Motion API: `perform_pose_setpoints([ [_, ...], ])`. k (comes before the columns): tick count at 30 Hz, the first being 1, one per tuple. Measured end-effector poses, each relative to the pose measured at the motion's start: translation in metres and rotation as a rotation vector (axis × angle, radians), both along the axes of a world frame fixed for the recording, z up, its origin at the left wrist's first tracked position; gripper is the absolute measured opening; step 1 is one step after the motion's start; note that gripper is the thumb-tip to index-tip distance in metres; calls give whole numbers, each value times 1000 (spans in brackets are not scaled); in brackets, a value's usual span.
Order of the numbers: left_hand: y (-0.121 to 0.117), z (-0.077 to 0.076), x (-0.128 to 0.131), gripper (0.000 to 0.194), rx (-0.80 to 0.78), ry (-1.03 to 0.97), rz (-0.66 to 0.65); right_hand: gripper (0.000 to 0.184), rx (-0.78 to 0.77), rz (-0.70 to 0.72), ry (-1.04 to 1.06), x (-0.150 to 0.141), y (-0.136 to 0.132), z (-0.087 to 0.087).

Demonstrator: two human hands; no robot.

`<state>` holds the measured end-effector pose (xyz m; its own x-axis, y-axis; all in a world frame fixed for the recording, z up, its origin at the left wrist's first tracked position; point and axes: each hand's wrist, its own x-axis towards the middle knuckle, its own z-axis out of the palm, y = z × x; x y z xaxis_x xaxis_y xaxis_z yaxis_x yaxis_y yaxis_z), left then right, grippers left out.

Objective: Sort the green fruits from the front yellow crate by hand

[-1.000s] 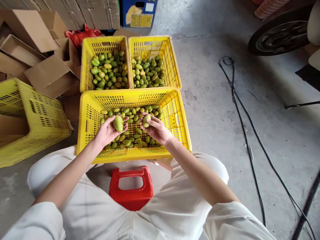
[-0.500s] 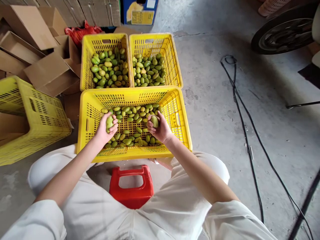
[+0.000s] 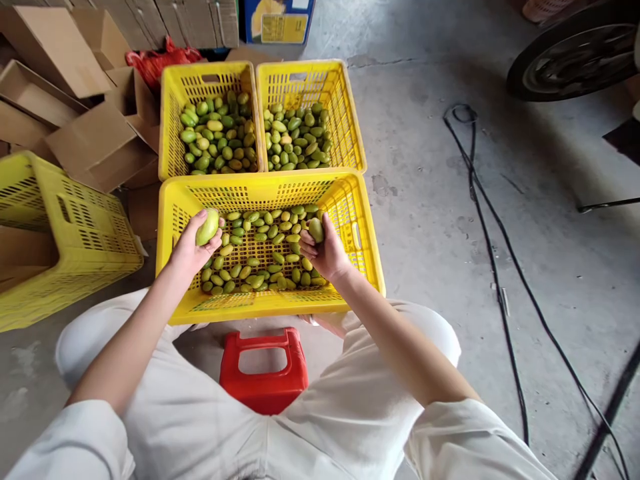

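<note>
My left hand (image 3: 189, 248) is closed around a pale green mango (image 3: 207, 227), held over the left side of the front yellow crate (image 3: 270, 313). Over the crate's right side, my right hand (image 3: 330, 255) grips a darker green mango (image 3: 316, 231) between thumb and fingers. Below the hands, small green and yellowish mangoes (image 3: 273, 231) lie loosely on the crate's slotted floor, with bare mesh showing in the middle. Both palms are mostly hidden by my fingers and the fruit.
Beyond the front crate stand a left yellow crate (image 3: 170, 127) and a right yellow crate (image 3: 350, 127), both holding mangoes. An outer yellow crate (image 3: 95, 220) and cardboard boxes (image 3: 95, 143) are at left. A red stool (image 3: 265, 393) sits between my legs. Black cable (image 3: 493, 257) crosses the floor.
My left hand has shifted left and up, turning so more of its mango shows. My right hand has moved slightly right and up with its mango.
</note>
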<state>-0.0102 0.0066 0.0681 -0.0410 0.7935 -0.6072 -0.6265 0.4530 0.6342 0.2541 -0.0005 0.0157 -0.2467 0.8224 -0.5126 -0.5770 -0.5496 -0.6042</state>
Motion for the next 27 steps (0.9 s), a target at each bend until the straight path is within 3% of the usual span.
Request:
perform_pose_setpoints([
  [4,2,0,-3,36,-15,-45,-22,38,-76,-35,37,-1,2,1],
  [8,3,2,-6,28,-9,-83,-2,12,-34,-103,95,2,5,4],
  [13,2,-4,-7,23,67,-81,22,17,-39,-133,109,7,9,8],
  [18,2,-12,-9,7,88,-126,133,20,-67,-66,50,12,10,10],
  [22,2,-8,-8,16,28,-161,73,26,-97,-40,61,12,8,9],
  [27,-1,-4,-3,13,-59,-101,-39,23,-88,24,121,13,7,4],
])
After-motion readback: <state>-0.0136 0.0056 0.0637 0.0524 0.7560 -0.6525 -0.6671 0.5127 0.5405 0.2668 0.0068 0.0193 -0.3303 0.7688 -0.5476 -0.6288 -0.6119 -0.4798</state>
